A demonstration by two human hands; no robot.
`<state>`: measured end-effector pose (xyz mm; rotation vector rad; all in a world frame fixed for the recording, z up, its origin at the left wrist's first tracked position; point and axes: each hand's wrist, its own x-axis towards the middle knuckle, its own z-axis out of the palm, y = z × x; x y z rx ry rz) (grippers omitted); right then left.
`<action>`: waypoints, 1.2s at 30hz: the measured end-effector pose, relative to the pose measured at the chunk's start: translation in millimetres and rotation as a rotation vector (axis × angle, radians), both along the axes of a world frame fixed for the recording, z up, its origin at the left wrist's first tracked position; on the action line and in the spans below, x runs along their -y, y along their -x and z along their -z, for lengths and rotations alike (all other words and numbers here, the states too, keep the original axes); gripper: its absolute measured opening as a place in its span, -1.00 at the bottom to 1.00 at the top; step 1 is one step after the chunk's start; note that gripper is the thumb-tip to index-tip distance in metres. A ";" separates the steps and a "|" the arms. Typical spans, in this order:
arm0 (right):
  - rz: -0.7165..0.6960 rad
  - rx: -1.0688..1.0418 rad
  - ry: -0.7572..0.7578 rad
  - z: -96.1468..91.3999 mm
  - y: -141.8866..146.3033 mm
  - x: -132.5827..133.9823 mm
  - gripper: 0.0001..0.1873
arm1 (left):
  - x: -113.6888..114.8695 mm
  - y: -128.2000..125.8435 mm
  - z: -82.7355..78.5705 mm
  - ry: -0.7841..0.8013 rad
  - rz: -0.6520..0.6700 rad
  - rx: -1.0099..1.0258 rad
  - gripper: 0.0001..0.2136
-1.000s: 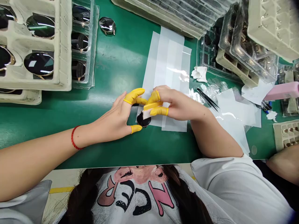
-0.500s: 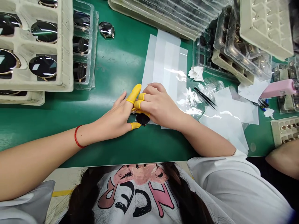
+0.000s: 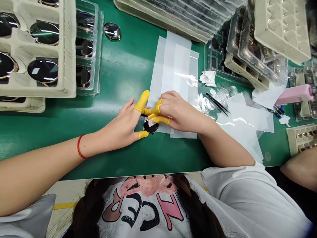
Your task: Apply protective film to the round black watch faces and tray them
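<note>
My left hand [image 3: 119,127], with a red cord at the wrist and yellow finger cots, grips a round dark sunglasses lens [image 3: 150,126] between thumb and forefinger. Its lower edge shows, while my fingers hide the upper part. My right hand [image 3: 179,110], also wearing yellow cots, pinches a small white film piece [image 3: 152,121] against the top of the lens. Both hands rest just over the lower edge of the overlapping translucent film sheets [image 3: 173,72].
Pulp trays of dark sunglasses [image 3: 66,49] and clear plastic trays line the left and top. A loose mirrored lens [image 3: 112,31] lies nearby. To the right are black tweezers [image 3: 217,104], film scraps, and a pink box [image 3: 294,94]. Another person's forearm [image 3: 300,173] enters at lower right.
My right hand has slid right and its fingers have lifted off the lens, uncovering the white film piece and more of the lens. My left hand stays in about the same place.
</note>
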<state>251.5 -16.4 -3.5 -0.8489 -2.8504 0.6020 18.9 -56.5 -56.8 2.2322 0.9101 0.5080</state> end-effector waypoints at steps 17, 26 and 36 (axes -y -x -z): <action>0.119 -0.133 0.066 -1.2 -1.5 0.5 -0.69 | -0.8 0.5 4.5 -0.086 0.025 0.027 -0.11; 0.077 0.083 -0.183 10.7 30.9 13.7 -0.72 | -3.6 1.5 7.7 -0.003 0.022 0.057 -0.15; 0.189 -0.254 0.144 -1.8 -1.5 0.0 -0.74 | -2.7 0.8 4.6 -0.024 0.023 0.018 -0.11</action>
